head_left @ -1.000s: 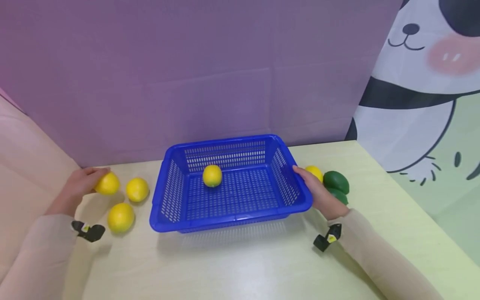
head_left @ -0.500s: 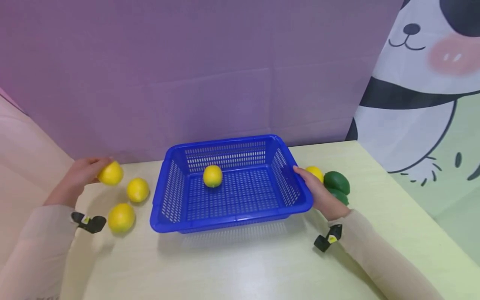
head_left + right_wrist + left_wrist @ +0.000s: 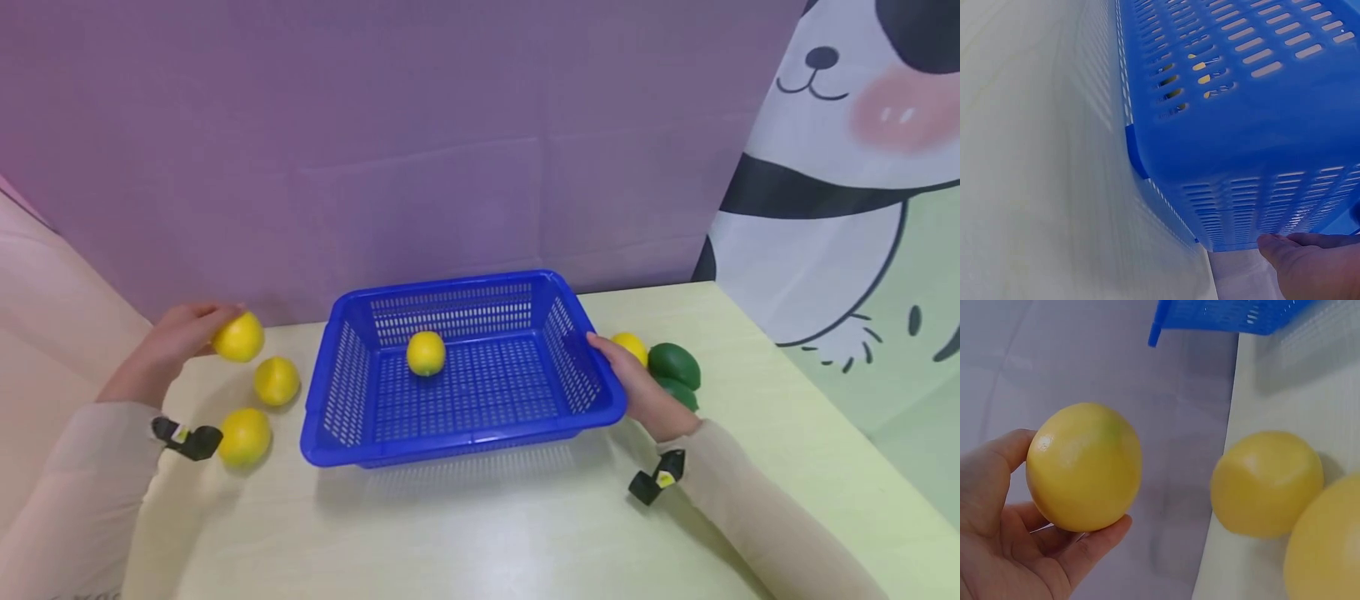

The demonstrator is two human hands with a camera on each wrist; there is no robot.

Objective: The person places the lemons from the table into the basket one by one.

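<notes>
My left hand (image 3: 187, 333) holds a round yellow citrus fruit (image 3: 238, 337) raised over the back left of the table; the left wrist view shows its fingers and thumb curled round the fruit (image 3: 1084, 467). Two more yellow citrus fruits rest just below it, one nearer the basket (image 3: 276, 382) and one nearer the front (image 3: 244, 438). My right hand (image 3: 637, 385) grips the right rim of a blue plastic basket (image 3: 465, 446), also seen in the right wrist view (image 3: 1260, 125). Inside the basket, toward the back left, sits one yellow citrus fruit (image 3: 426, 353).
Beyond my right hand lie a partly hidden yellow fruit (image 3: 630, 346) and two dark green oval fruits (image 3: 673, 365). A purple cloth (image 3: 450, 150) hangs along the table's back edge. A panda-print wall (image 3: 825, 242) stands at the right.
My left hand has lifted the yellow citrus fruit and carried it up and to the right, toward the basket. The right hand and the basket have stayed in place.
</notes>
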